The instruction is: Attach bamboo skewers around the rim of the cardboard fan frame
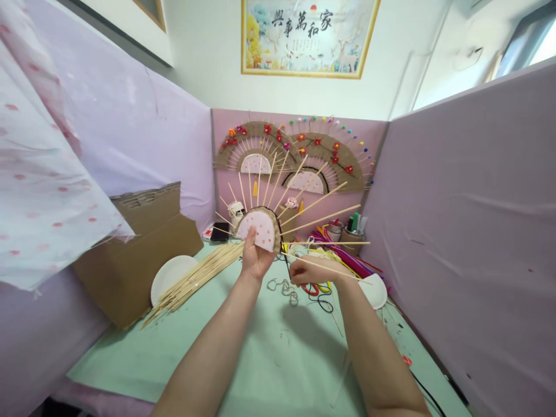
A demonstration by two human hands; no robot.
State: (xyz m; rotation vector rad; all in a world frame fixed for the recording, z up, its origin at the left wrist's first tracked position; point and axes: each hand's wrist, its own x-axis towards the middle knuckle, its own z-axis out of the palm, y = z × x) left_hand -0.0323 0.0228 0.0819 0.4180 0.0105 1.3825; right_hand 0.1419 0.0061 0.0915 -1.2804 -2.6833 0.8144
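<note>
Gripping a dotted fan with the left hand, black cord with the right hand.

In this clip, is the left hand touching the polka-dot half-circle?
Touching. The head view shows the left hand gripping the polka-dot half-circle, thumb pressed on its dotted face.

The bare left forearm slants from near to far, angling rightward; the left hand is raised, thumb upright. The bare right forearm slants far and leftward; the right hand sits slightly lower, fingers curled and pinched together.
</note>
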